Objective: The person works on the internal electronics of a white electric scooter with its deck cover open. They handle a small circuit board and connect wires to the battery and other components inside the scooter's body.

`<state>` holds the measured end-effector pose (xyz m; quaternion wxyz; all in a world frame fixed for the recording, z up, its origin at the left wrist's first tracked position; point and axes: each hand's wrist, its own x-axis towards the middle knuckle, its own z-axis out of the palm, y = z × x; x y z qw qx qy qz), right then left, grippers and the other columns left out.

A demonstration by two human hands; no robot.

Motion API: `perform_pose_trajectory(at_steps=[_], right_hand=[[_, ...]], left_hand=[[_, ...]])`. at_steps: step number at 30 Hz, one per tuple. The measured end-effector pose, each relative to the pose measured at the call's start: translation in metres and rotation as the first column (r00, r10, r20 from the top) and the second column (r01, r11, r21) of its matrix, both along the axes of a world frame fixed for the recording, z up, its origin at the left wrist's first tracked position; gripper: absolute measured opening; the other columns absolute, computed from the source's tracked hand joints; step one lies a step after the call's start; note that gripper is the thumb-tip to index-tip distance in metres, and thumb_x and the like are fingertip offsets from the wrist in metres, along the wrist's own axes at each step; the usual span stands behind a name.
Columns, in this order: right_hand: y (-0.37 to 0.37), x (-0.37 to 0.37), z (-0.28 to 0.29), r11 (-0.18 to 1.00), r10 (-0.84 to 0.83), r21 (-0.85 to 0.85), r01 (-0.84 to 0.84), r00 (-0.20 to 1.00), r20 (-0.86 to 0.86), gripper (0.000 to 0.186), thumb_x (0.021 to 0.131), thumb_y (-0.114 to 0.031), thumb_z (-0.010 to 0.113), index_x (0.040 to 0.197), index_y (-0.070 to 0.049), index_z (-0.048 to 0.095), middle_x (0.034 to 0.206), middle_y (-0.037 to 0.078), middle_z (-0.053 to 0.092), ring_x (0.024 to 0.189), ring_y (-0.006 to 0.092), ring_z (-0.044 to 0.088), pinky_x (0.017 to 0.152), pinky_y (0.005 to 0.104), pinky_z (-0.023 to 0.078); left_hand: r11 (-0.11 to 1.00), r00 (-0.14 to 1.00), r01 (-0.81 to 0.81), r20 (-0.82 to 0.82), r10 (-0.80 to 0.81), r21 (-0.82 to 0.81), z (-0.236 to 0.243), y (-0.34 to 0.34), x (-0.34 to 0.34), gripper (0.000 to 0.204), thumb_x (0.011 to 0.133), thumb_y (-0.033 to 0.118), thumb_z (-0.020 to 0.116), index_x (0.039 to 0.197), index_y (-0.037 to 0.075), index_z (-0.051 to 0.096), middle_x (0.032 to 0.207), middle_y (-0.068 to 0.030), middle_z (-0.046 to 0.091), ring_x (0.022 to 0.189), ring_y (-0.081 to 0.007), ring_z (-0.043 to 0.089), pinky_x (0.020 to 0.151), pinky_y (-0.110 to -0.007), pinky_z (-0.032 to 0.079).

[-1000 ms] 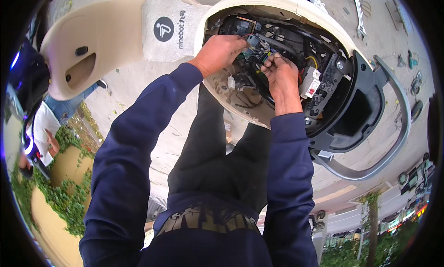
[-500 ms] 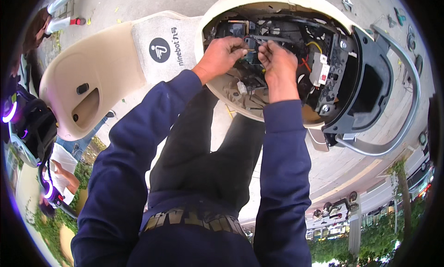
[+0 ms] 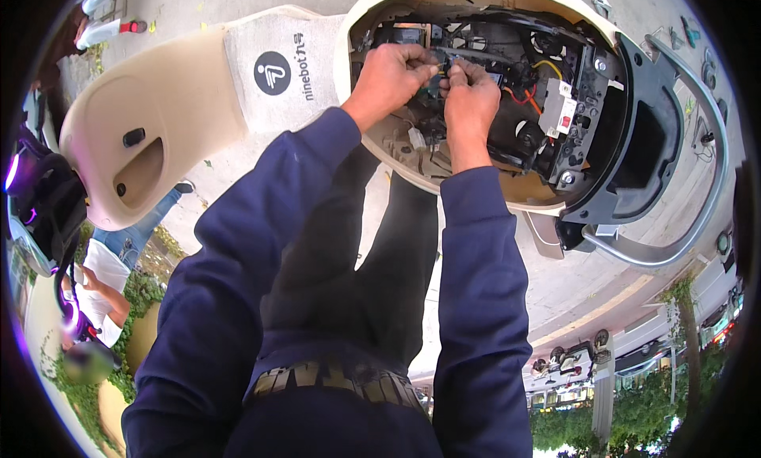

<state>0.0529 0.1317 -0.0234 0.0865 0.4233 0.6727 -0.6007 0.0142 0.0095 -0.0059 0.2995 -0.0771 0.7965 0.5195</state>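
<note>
Both hands are over the open under-seat bay of a cream electric scooter (image 3: 342, 77). The thumb and fingers of my left hand (image 3: 390, 81) are pinched on a thin wire whose end is mostly hidden by the fingertips. Close beside it, my right hand (image 3: 471, 103) also pinches a thin wire, its fingertips almost meeting those of the left. Dark wiring and black frame parts lie beneath both hands. A white connector (image 3: 416, 138) rests below my left hand. To the right of my hands sits a white circuit breaker (image 3: 559, 109) with a red switch.
A yellow cable (image 3: 547, 65) curves above the breaker. At the bay's right end is a grey grab rail (image 3: 717, 172). A grey footboard mat (image 3: 269, 77) and cream front panel (image 3: 143, 125) extend left. Another person (image 3: 107, 279) is at the lower left; tools lie on the upper-right ground.
My hands have drawn closer together, the left shifting slightly right and the right slightly left. The view has shifted a little, showing more of the bay's right side.
</note>
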Motion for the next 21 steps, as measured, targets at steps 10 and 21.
perform_pose_trajectory(at_steps=[10, 21], right_hand=[[0.000, -0.005, 0.022, 0.886, -0.277, -0.362, 0.289, 0.957, 0.087, 0.015, 0.089, -0.004, 0.059, 0.097, 0.009, 0.060, 0.079, 0.009, 0.064, 0.062, 0.0126, 0.062, 0.054, 0.0227, 0.050], [-0.013, 0.004, 0.026, 0.823, -0.441, -0.370, 0.431, 0.895, 0.063, 0.017, 0.090, -0.003, 0.057, 0.104, 0.007, 0.055, 0.086, 0.012, 0.066, 0.068, 0.0140, 0.064, 0.058, 0.0228, 0.052]], left_hand=[[0.996, 0.996, 0.027, -0.084, -0.034, -0.081, 0.002, 0.001, 0.002, 0.019, 0.078, 0.013, 0.068, 0.092, 0.000, 0.070, 0.078, -0.0122, 0.070, 0.067, -0.0162, 0.066, 0.066, -0.028, 0.052], [0.997, 0.997, 0.052, -0.056, -0.055, -0.049, 0.009, 0.000, 0.001, 0.020, 0.081, 0.012, 0.066, 0.096, 0.000, 0.070, 0.081, -0.0095, 0.071, 0.068, -0.0104, 0.063, 0.065, -0.025, 0.051]])
